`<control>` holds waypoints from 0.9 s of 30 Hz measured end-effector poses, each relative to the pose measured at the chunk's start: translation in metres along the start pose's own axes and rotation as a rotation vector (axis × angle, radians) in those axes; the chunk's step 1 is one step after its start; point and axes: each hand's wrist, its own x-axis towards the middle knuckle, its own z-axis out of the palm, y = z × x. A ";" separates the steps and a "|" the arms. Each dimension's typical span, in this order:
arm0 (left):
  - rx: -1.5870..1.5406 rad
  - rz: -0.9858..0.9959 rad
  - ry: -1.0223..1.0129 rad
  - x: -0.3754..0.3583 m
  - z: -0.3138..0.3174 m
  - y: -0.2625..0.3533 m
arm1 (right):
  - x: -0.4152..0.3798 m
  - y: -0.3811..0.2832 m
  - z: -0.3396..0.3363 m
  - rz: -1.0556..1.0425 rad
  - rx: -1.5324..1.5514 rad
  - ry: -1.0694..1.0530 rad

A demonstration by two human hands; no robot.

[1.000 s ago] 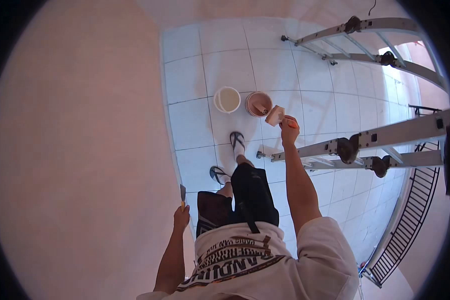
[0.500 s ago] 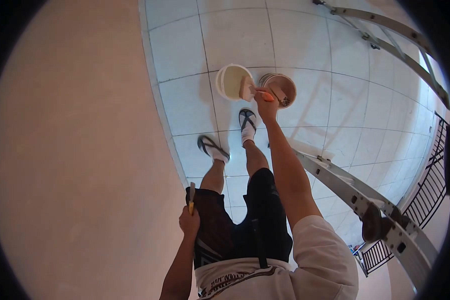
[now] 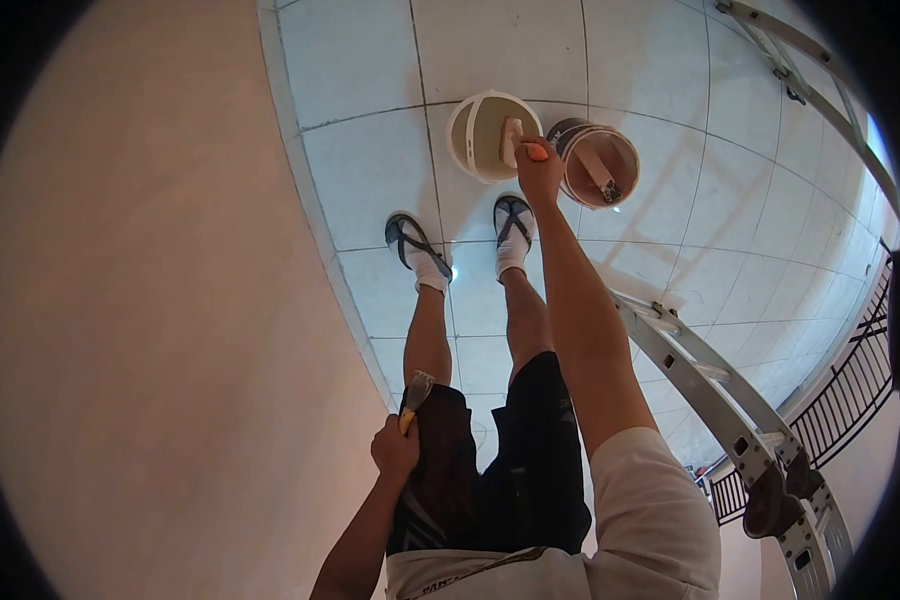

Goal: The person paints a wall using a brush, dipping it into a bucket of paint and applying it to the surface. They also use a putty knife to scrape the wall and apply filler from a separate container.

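My right hand (image 3: 539, 178) is closed round the orange handle of a wide paintbrush (image 3: 511, 141). The brush head is inside the mouth of a white bucket (image 3: 456, 150), over pale, cloudy liquid. Right of it is a second bucket (image 3: 575, 136), dark outside and pinkish inside, with a long pale piece with a dark, speckled end (image 3: 595, 168) in it. Low by my thigh, my left hand (image 3: 396, 446) grips a putty knife (image 3: 419, 389) by its yellow handle, blade pointing up and away.
A plain beige wall (image 3: 160, 300) fills the left side. Right of my arm stands an aluminium ladder (image 3: 705, 385), with more ladder rails (image 3: 808, 55) at upper right. My sandalled feet (image 3: 417, 248) are on the tiled floor (image 3: 355, 165), and a dark railing (image 3: 850, 375) runs at far right.
The brush has gone from over the white bucket's right rim to inside its mouth, turning more upright in view. My left hand has shifted slightly, turning the putty knife's blade face into view.
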 end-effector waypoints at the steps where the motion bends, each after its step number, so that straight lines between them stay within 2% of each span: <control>1: -0.001 0.000 -0.007 0.002 -0.002 -0.002 | -0.002 0.002 0.000 -0.003 0.005 0.001; 7: 0.022 0.166 0.096 0.019 -0.002 0.003 | 0.001 0.012 0.019 0.005 -0.061 0.038; 12: 0.042 0.116 0.083 0.040 -0.006 0.020 | -0.013 -0.005 0.008 0.088 0.042 0.066; 19: 0.055 0.128 0.143 0.044 -0.013 0.046 | -0.062 -0.049 -0.037 -0.045 0.098 0.099; 24: 0.052 0.142 0.170 0.052 -0.011 0.040 | -0.062 -0.024 -0.030 -0.295 0.063 -0.019; 27: 0.062 0.154 0.167 0.054 -0.004 0.039 | -0.058 -0.006 -0.027 -0.344 -0.004 -0.099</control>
